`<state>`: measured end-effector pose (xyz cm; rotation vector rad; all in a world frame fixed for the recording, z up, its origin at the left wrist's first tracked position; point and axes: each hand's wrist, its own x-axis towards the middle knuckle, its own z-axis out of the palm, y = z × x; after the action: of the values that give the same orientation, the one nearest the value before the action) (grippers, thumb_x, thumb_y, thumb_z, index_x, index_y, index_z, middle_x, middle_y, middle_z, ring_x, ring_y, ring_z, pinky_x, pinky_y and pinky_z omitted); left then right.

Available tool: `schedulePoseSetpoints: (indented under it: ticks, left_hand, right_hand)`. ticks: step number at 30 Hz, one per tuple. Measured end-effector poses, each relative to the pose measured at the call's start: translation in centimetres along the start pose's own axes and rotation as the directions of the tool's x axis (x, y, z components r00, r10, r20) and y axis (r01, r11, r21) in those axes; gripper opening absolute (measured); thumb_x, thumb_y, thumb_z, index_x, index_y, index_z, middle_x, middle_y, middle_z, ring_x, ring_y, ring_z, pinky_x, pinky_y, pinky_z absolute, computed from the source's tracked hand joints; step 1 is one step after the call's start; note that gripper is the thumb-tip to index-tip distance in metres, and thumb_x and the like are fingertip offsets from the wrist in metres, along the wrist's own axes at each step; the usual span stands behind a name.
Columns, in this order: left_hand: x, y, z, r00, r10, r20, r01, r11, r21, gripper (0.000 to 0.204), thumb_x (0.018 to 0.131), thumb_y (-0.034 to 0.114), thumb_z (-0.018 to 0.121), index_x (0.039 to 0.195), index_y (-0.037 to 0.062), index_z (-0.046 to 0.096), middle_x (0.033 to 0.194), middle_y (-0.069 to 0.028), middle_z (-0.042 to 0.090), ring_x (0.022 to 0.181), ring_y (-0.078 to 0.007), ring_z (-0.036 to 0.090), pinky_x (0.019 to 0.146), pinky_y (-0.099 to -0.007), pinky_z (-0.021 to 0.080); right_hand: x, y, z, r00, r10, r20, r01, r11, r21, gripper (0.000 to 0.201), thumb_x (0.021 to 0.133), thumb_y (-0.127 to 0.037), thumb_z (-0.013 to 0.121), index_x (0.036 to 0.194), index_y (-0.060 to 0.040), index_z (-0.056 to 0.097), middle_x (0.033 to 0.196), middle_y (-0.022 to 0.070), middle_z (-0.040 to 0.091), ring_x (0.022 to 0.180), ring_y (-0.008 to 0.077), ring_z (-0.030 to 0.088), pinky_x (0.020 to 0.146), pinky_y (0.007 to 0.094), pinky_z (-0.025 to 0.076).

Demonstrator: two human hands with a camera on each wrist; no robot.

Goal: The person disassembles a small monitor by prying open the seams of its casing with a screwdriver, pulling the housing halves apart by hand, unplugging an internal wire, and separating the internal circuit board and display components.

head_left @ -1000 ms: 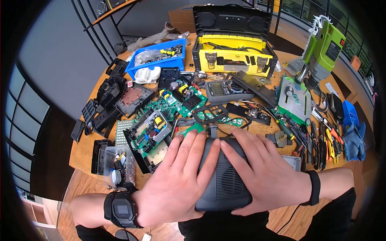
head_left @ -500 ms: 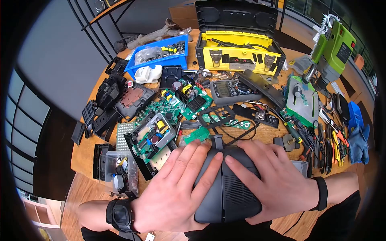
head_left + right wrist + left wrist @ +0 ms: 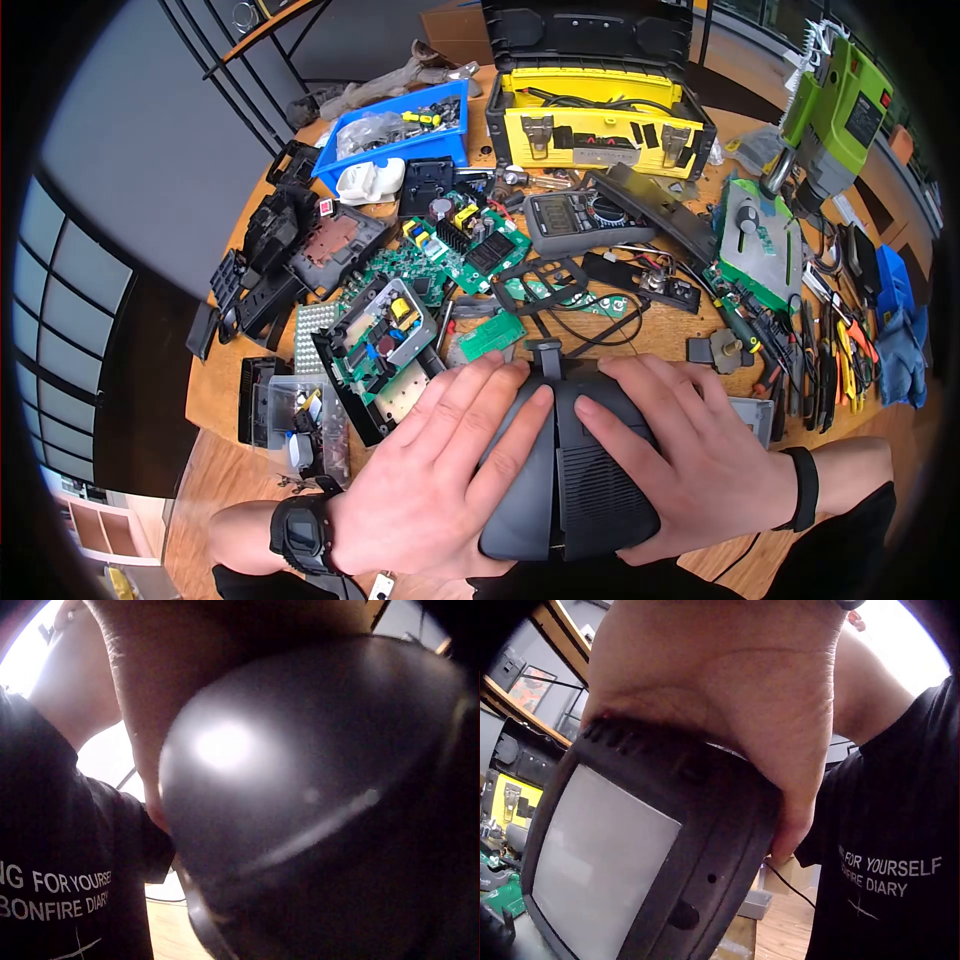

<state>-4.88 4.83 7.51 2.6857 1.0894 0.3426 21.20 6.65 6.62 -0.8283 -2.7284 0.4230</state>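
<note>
A dark grey plastic housing (image 3: 600,500) with rows of vent slots is held between both hands, low over the table's near edge. A narrow dark gap runs along the seam between its two halves. My left hand (image 3: 430,460) grips the front half, fingers across the top and thumb at the near side. In the left wrist view that half's screen panel (image 3: 607,855), pale grey in a black frame, shows. My right hand (image 3: 690,460) grips the vented rear half, whose smooth rounded shell (image 3: 300,765) fills much of the right wrist view. A grey tab (image 3: 546,358) sticks out at its far end.
Green circuit boards (image 3: 490,250), an opened metal-cased board (image 3: 385,335) and a multimeter (image 3: 585,220) lie beyond the hands. A yellow toolbox (image 3: 600,145), blue bin (image 3: 440,145) and green drill (image 3: 840,120) stand behind. Pliers (image 3: 850,360) lie at right, a clear box (image 3: 335,450) at left.
The hands have moved slightly apart, index fingertips now separated, and the gap along the housing's seam has widened. The head view has shifted a little.
</note>
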Motion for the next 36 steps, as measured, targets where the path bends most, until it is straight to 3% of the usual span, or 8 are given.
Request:
schedulePoseSetpoints:
  ticks: [27,36]
  left_hand:
    - [-0.3,-0.1,0.1,1.0,0.003,-0.018,-0.004,0.998,-0.058,0.11,0.056,0.051,0.082,0.139,-0.0094,0.042,0.139,-0.0314,0.041,0.131,-0.0484,0.041,0.107,-0.0558,0.036]
    - [0.5,0.6,-1.2,0.997,-0.035,0.066,0.033,0.999,0.038,0.115,0.058,0.053,0.082,0.144,-0.0067,0.035,0.141,-0.0314,0.038,0.134,-0.0481,0.037,0.112,-0.0528,0.032]
  right_hand:
    - [-0.5,-0.1,0.1,1.0,-0.018,-0.004,0.018,1.0,-0.008,0.117,0.048,-0.051,0.083,0.145,-0.0015,0.038,0.141,0.0306,0.039,0.121,0.0437,0.047,0.094,0.0512,0.039]
    - [-0.5,-0.5,0.3,0.999,-0.042,-0.006,0.042,0.998,-0.054,0.113,0.052,-0.048,0.084,0.143,-0.0002,0.038,0.138,0.0347,0.037,0.12,0.0469,0.046,0.093,0.053,0.04]
